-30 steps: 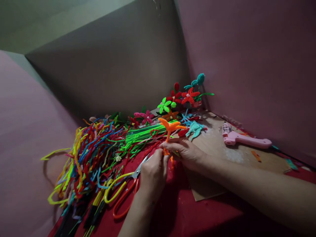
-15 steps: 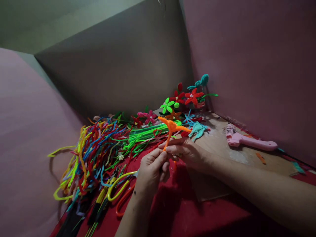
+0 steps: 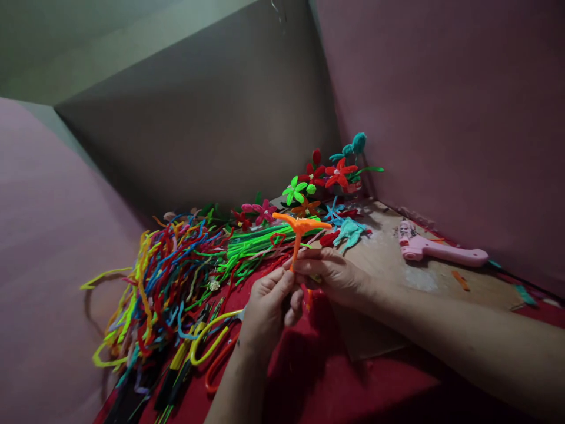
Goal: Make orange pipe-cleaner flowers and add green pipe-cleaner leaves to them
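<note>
An orange pipe-cleaner flower (image 3: 300,226) stands upright between my two hands, its petals spread above my fingers. My left hand (image 3: 269,306) pinches the lower part of its stem. My right hand (image 3: 332,275) is closed around the stem just below the petals. Both hands hover over a red cloth (image 3: 353,383). Scissors with yellow and orange handles (image 3: 210,347) lie just left of my left wrist.
A tangled heap of coloured pipe cleaners (image 3: 168,277) fills the left side. Straight green stems (image 3: 256,241) lie behind my hands. Finished flowers (image 3: 326,174) stand in the far corner. A pink glue gun (image 3: 441,252) rests on a cardboard sheet (image 3: 424,282) at right. Cardboard walls enclose the space.
My left hand has risen off the scissors' blades and closed in on the stem. The orange flower has turned, so its petals lie flatter and wider.
</note>
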A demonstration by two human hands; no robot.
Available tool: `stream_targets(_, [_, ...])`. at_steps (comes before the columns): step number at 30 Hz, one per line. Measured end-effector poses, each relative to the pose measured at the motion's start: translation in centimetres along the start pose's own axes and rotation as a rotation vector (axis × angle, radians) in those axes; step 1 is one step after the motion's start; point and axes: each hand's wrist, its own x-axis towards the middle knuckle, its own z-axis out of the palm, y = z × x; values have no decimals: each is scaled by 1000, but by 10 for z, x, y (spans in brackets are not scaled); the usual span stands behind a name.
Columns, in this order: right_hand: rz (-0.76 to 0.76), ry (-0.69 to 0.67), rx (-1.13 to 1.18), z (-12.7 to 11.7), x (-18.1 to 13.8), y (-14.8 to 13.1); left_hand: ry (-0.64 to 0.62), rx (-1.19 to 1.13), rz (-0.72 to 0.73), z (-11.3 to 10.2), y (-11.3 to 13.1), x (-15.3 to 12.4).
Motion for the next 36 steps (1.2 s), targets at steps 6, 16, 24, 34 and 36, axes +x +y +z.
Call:
stream_targets(6, [-26,209,31,-5,1,9,390,962,467,1,-12,1])
stream_targets(16, [-156,57,-344,5,-7,-3,411,759,375,3,-7,-3])
stream_targets(24, [-74,7,-237,-2,1,2,250,64,61,5,2,-2])
stream_targets(34, [43,-8,-19,-2,1,2,-63,-280,-101,-2,5,1])
stream_targets(36, [19,0,-25,-1,1,2,-81,-236,-94,-2,5,0])
